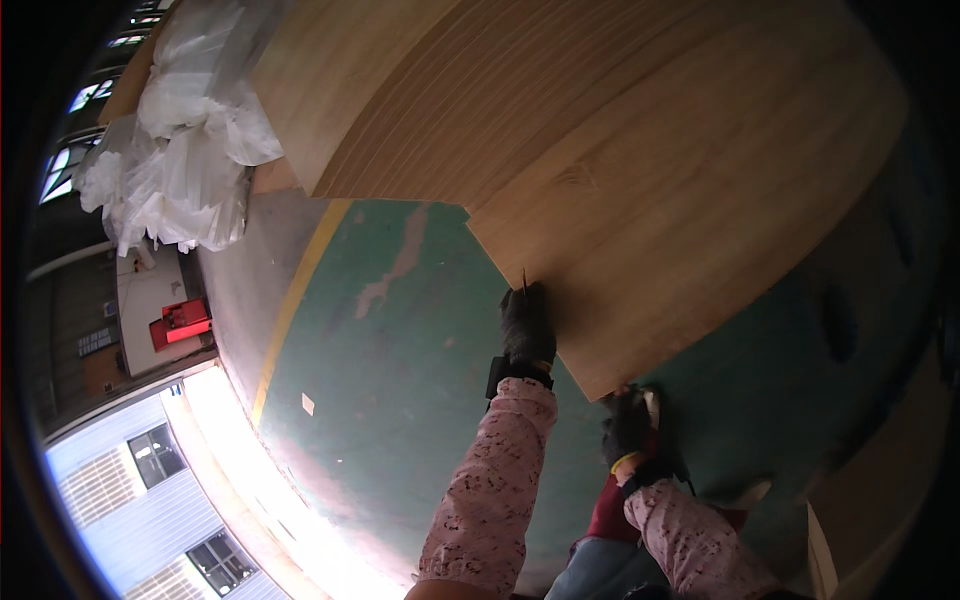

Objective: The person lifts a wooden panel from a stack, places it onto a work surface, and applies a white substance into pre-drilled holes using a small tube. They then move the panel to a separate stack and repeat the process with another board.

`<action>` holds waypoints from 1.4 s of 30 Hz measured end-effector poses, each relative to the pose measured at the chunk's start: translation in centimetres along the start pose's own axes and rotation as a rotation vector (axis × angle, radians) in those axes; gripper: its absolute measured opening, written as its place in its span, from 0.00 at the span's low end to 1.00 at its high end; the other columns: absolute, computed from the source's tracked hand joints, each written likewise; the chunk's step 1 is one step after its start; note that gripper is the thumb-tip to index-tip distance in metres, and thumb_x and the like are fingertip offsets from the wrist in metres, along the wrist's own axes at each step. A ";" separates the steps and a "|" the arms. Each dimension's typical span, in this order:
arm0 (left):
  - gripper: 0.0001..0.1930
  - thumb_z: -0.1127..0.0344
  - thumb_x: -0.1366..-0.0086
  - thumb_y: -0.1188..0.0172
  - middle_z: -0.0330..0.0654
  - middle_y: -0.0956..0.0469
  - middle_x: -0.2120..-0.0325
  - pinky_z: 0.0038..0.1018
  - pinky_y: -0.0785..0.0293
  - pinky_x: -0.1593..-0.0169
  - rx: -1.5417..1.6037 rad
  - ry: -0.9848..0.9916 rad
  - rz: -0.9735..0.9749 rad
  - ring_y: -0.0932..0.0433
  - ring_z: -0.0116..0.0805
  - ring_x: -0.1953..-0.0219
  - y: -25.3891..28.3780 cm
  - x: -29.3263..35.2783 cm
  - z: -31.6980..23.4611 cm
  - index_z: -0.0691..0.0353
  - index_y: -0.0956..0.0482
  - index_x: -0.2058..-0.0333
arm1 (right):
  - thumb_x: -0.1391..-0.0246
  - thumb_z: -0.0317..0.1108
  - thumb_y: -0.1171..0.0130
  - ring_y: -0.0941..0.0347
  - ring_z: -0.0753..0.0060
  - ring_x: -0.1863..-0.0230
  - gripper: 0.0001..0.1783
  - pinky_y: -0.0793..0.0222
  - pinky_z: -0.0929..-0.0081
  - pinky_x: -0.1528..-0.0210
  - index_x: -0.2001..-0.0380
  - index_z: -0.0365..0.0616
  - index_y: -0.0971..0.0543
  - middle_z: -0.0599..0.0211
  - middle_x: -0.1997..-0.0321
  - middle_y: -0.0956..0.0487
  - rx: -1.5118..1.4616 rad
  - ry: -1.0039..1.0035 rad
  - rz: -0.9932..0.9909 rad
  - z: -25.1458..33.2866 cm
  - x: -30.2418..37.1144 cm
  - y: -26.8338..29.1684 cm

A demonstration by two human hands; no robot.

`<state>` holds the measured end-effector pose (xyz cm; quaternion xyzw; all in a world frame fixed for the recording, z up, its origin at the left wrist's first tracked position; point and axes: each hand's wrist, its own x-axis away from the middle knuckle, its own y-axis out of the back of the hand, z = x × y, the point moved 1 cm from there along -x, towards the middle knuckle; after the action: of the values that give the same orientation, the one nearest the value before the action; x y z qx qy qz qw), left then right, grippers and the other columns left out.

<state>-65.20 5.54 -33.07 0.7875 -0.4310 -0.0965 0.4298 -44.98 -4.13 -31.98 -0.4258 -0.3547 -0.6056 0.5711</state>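
A large thin wooden sheet [700, 190] fills the picture from twelve to three o'clock, its pale grain facing up and its lower edge running down toward five o'clock. The left hand [527, 325], in a dark glove, is closed on that edge near the middle of the view. The right hand [628, 425], also dark-gloved, grips the sheet's bottom corner just toward five o'clock from the left one. Both forearms wear pink speckled sleeves [490, 490] rising from six o'clock.

Behind the held sheet, at eleven to twelve o'clock, a stack of wooden sheets [400, 110] shows its layered edge. At ten o'clock a heap of crumpled white plastic wrap [185, 150] lies against that stack. At nine o'clock a red box-shaped object [180, 322] sits on a pale surface; its markings are too small to tell.

The green floor [400, 330] spreads below the sheet, scuffed, with a yellow line [295, 300] curving from eleven to eight o'clock and a small pale scrap [308, 404] lying on it. The floor left of the hands gives open room. At eight o'clock bright daylight and a grey building with windows [160, 480] show beyond the floor's edge.
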 end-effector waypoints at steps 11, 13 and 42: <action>0.11 0.63 0.33 0.49 0.51 0.26 0.64 0.36 0.32 0.54 0.565 -0.070 -0.193 0.28 0.48 0.58 -4.6 -1.6 4.4 0.65 0.25 0.61 | 0.42 0.40 0.54 0.33 0.43 0.46 0.27 0.38 0.60 0.45 0.44 0.33 0.37 0.40 0.44 0.32 0.335 0.491 -0.300 7.9 -4.2 1.6; 0.12 0.61 0.30 0.53 0.48 0.26 0.62 0.35 0.32 0.52 0.170 -0.009 -0.145 0.28 0.44 0.57 -4.5 -1.7 3.5 0.65 0.29 0.59 | 0.43 0.39 0.54 0.33 0.42 0.45 0.28 0.38 0.58 0.45 0.43 0.33 0.38 0.39 0.43 0.32 0.316 0.501 -0.326 8.4 -4.2 1.3; 0.09 0.58 0.34 0.45 0.34 0.26 0.72 0.28 0.33 0.67 0.365 0.626 0.069 0.29 0.28 0.70 0.9 20.9 6.6 0.55 0.27 0.64 | 0.41 0.47 0.55 0.42 0.48 0.34 0.32 0.45 0.63 0.35 0.39 0.38 0.38 0.45 0.36 0.37 0.570 0.131 -0.058 -2.3 2.5 14.5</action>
<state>-56.45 -14.49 -31.87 0.8277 -0.3147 0.2423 0.3965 -30.76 -8.64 -31.35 -0.1979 -0.4849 -0.5241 0.6716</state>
